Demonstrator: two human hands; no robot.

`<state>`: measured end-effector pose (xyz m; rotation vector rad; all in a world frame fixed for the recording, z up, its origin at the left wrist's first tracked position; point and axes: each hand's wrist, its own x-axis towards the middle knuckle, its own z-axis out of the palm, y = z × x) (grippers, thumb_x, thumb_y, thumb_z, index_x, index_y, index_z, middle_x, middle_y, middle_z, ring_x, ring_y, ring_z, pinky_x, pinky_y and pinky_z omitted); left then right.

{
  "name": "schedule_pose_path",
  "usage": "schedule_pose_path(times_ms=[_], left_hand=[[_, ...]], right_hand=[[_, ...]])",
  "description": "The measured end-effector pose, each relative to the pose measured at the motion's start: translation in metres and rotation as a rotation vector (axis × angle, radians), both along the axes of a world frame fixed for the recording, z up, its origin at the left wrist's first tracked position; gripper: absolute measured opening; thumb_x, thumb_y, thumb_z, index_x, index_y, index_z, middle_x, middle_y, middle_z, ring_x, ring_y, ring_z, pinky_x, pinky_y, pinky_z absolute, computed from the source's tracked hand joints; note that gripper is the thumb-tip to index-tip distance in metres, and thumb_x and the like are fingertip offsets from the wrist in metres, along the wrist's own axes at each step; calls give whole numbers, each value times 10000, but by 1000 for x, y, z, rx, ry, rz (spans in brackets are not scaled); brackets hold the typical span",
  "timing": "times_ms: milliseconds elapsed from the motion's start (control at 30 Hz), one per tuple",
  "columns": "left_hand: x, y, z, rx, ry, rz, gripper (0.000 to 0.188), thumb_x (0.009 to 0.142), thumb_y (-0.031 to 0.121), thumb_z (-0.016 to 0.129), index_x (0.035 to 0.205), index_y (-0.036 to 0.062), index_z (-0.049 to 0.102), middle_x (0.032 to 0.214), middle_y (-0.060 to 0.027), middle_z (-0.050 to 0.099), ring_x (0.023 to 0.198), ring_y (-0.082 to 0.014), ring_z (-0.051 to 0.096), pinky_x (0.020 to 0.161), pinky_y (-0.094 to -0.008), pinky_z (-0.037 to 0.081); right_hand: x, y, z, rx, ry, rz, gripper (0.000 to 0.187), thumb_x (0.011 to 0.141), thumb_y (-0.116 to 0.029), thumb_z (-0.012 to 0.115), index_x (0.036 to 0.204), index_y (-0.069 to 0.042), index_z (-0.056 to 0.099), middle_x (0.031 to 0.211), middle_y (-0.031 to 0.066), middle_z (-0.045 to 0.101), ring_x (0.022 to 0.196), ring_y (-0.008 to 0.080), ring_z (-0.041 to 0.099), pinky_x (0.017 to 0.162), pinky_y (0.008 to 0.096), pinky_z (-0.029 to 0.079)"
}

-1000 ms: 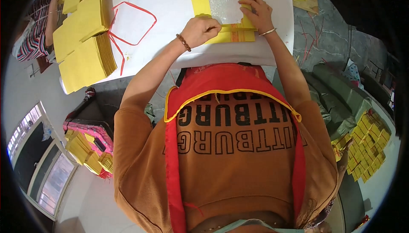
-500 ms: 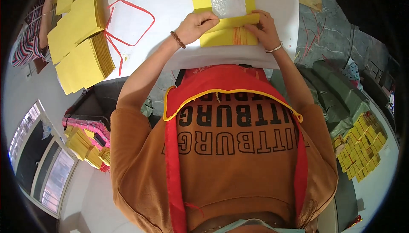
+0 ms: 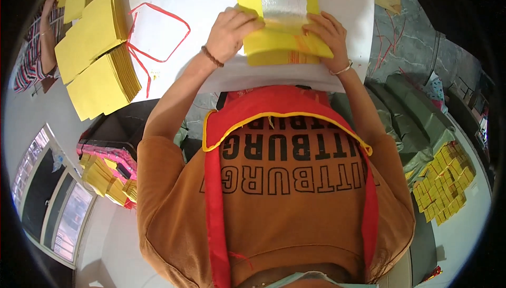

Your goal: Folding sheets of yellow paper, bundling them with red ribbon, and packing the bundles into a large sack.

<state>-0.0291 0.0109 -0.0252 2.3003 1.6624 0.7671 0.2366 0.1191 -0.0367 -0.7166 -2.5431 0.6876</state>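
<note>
Across the white table point(image 3: 205, 82), I see a yellow sheet point(image 3: 282, 40) at the view's twelve o'clock, its near part folded over, a silvery patch point(image 3: 284, 4) beyond the fold; reading a clock from the sheet, the left hand point(image 3: 232, 32) at nine is closed on its edge; the right hand point(image 3: 328, 35) at three has bent fingers on it, though I can't tell whether they pinch; a narrow bare strip separates that hand from the table's edge; more open surface lies toward nine, up to red string point(image 3: 189, 27) and yellow stacks point(image 3: 95, 45); the near rim is close at six, beside the red apron point(image 3: 274, 103).
</note>
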Motion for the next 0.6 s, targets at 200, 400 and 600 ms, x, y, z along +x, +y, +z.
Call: schedule_pose_path(times_ms=[200, 400, 600], left_hand=[[15, -24, 13, -33, -134, -19, 292, 698, 99, 555, 984, 123, 614, 902, -59, 574, 841, -240, 529, 699, -348, 433], [17, -23, 0, -275, -386, 305, 248, 890, 254, 509, 874, 18, 581, 700, -183, 566, 664, -356, 542, 612, -408, 441], [18, -3, -2, -483, -614, 528, 298, 859, 306, 541, 989, 45, 600, 710, -181, 595, 654, -343, 569, 595, -391, 443]], right_hand=[[14, -5, 8, -81, -27, 178, 367, 683, -200, 660, 1047, -183, 614, 1116, 24, 588, 1088, 203, 510, 888, 365, 325], [-6, -1, 17, -284, -96, 16, 268, 764, -250, 637, 988, -103, 621, 890, 77, 648, 827, 197, 620, 745, 304, 414], [-44, -10, -1, -734, 467, -474, 410, 746, -217, 672, 1103, -69, 537, 718, 76, 605, 543, 176, 541, 489, 295, 402]])
